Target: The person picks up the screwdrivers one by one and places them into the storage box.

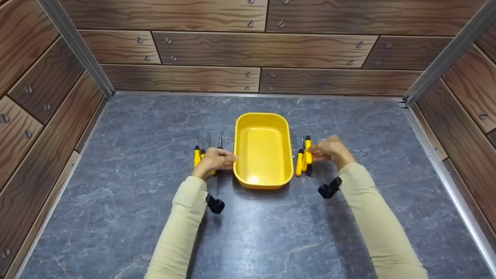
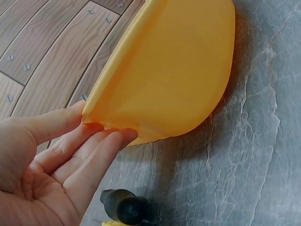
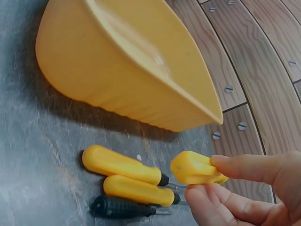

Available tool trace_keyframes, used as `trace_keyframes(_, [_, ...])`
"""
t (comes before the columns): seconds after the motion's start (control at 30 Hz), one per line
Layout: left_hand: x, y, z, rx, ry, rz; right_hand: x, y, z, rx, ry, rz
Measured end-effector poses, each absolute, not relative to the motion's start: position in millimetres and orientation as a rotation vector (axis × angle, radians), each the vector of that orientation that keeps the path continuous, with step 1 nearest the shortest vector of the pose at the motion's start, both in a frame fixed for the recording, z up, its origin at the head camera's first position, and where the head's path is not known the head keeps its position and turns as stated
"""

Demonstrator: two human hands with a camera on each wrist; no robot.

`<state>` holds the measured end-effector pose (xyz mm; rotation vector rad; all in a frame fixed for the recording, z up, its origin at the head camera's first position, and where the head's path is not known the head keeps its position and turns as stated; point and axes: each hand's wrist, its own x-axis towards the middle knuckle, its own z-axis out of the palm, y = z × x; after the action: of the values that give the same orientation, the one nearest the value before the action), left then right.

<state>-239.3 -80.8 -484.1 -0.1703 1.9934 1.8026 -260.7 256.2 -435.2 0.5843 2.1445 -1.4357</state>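
An empty yellow plastic bin [image 1: 263, 155] stands in the middle of the surface. My left hand [image 1: 215, 159] pinches its left rim, thumb on top and fingertips against the outer wall, as the left wrist view shows. On the other side, my right hand [image 1: 329, 150] holds a screwdriver [image 3: 193, 168] by its yellow handle, lifted above the others. Below it in the right wrist view lie two yellow-handled screwdrivers [image 3: 122, 165] and a black-handled screwdriver [image 3: 120, 207]. Several more screwdrivers [image 1: 197, 155] lie left of the bin, partly hidden by my left hand.
The grey marbled surface [image 1: 255, 240] spreads around the bin. Wood-patterned panels [image 1: 263, 48] with metal edging rise at the back and both sides. Each wrist carries a small black camera [image 1: 215, 204].
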Motion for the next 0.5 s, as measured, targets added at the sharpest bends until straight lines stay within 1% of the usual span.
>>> trace_keyframes(0.5, [-239.2,-78.8,-482.9,-0.177,1.989,1.818,-266.9,242.8,-428.5,0.580,2.161,-1.427])
